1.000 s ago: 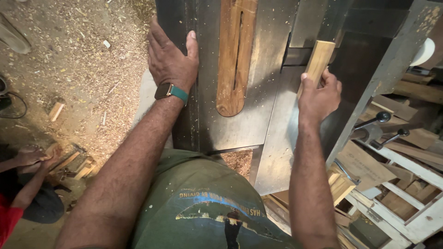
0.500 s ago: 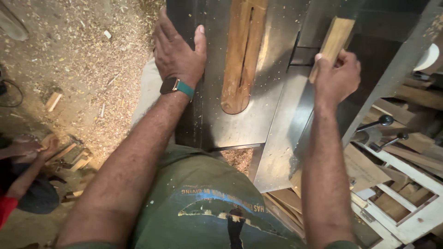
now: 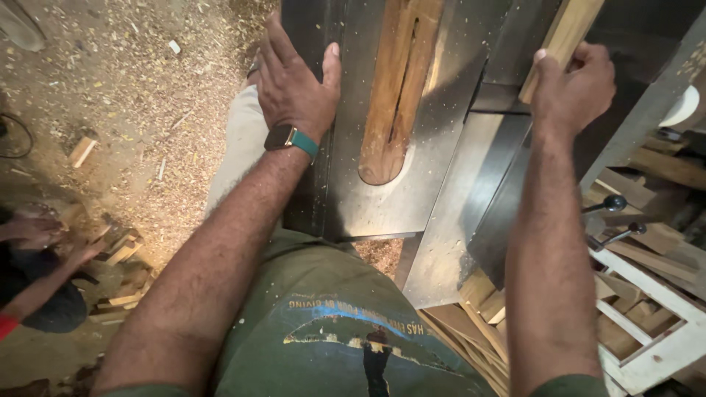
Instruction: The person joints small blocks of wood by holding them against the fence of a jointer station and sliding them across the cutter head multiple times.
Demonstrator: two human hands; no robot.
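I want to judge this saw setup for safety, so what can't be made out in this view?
- Head view: the far end of the wooden strip in the right hand is cut off by the top edge.
- Any blade in the wooden insert slot: too dark to tell.
- The table edge under the left hand is hidden by the palm.

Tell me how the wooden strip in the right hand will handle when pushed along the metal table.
The wooden strip looks straight and stiff, so it probably won't flex. The right hand alone grips it, so it's likely light. The metal table looks smooth, so it should slide easily.
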